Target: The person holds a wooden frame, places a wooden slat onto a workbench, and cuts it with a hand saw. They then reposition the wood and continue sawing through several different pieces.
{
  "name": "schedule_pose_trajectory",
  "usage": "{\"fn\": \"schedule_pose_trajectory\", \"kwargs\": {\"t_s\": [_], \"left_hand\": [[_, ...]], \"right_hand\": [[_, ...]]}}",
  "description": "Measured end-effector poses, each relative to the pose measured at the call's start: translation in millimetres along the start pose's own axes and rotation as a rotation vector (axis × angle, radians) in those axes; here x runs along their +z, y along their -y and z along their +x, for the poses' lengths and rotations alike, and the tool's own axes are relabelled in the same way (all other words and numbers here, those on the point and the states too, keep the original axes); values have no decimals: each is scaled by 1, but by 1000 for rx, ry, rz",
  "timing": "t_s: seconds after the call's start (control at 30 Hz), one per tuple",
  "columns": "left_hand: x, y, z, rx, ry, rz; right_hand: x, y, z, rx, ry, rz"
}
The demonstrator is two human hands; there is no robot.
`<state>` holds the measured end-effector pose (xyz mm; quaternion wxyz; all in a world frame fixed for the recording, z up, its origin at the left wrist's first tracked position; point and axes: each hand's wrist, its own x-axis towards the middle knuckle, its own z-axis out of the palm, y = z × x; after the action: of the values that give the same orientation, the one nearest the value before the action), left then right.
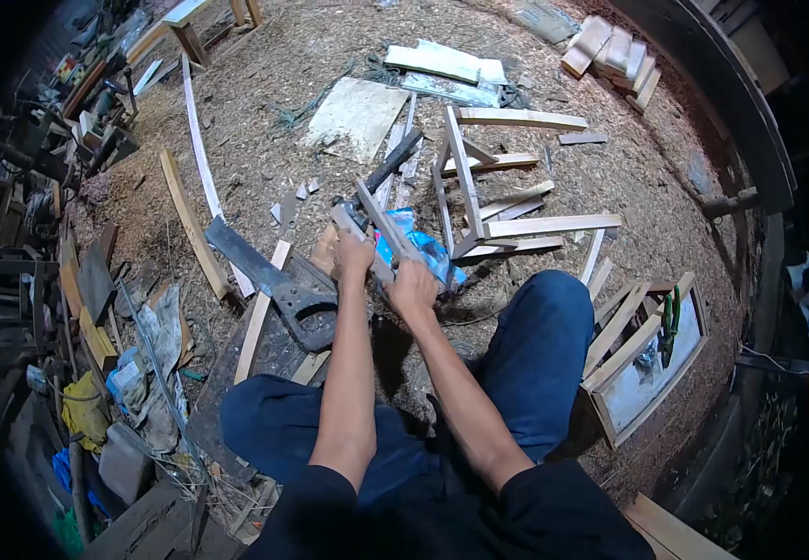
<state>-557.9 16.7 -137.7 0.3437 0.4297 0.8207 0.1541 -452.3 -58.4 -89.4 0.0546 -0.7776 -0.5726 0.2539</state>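
In front of my knees, my left hand is closed around a short wooden piece. My right hand grips a longer wooden strip that slants up and to the left, its far end close to the other piece. Just beyond both hands lies a dark rod-shaped tool. A blue plastic bag is on the ground behind my right hand. To the left, a handsaw rests with its handle near my left forearm. My fingertips are partly hidden by the wood.
A wooden stool-like frame lies ahead on the right. By my right knee is another frame with green-handled pliers. Long wood strips, a pale board and stacked blocks lie on shavings-covered ground. Clutter lines the left.
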Motion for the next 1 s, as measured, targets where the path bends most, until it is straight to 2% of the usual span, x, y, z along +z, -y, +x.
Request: {"fn": "schedule_pose_trajectory", "kwargs": {"t_s": [0.07,0.13,0.2,0.27,0.37,0.43,0.6,0.67,0.73,0.8,0.9,1.0], "left_hand": [[-15,-4,-5,49,42,-12],[-27,-7,-8,62,-22,-9],[-47,-10,-16,211,-105,-66],[-75,-18,-33,307,-241,-119],[-126,-29,-63,243,-276,-82],[-149,-22,-72,309,-348,-122],[-189,6,-89,174,-485,-146],[-197,22,-96,99,-508,-121],[-198,47,-99,61,-543,-113],[-194,70,-104,-3,-585,68],[-177,98,-112,-33,-619,159],[-170,100,-117,-53,-628,164]], "right_hand": [[-14,6,2,-13,-64,97],[-31,12,4,-87,-103,110],[-45,22,8,-77,-53,209],[-60,34,3,-149,-101,231],[-83,63,-9,-236,-91,286],[-100,88,-24,-296,-71,300],[-101,119,-46,-419,2,300],[-98,127,-54,-466,104,295],[-82,129,-59,-489,193,283],[-65,125,-64,-579,207,197],[-38,113,-70,-724,221,154],[-24,100,-78,-823,218,33]]}}
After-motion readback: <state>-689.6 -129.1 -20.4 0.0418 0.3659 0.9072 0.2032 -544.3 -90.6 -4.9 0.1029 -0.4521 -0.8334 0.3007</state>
